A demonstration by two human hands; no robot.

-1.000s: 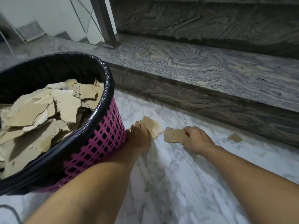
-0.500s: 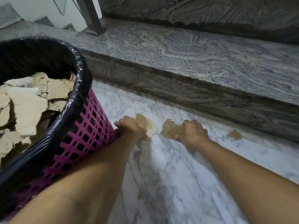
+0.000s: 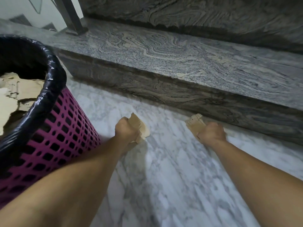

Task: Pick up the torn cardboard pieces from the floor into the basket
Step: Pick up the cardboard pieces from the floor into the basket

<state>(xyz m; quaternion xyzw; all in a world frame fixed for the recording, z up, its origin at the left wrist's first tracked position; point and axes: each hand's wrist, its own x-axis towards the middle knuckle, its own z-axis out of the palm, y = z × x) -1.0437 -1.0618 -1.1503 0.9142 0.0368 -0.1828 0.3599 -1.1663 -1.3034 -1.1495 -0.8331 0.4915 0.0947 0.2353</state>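
Observation:
My left hand (image 3: 126,131) grips a torn cardboard piece (image 3: 139,127) just above the white marble floor, right of the basket. My right hand (image 3: 211,134) grips another torn cardboard piece (image 3: 194,123) close to the foot of the step. The pink lattice basket (image 3: 59,138) stands at the left, lined with a black bag (image 3: 47,95), and holds several torn cardboard pieces (image 3: 14,95). The small scrap seen earlier by the step is hidden behind my right hand or out of sight.
A grey swirled stone step (image 3: 180,56) runs across the back, its riser (image 3: 180,97) just beyond my hands. A dark metal post (image 3: 70,17) stands on the step at the upper left. White marble floor (image 3: 172,177) lies between my forearms.
Both hands have curled round their cardboard pieces and lifted them slightly. My right hand has moved right toward the step. The view has shifted, pushing the basket further left.

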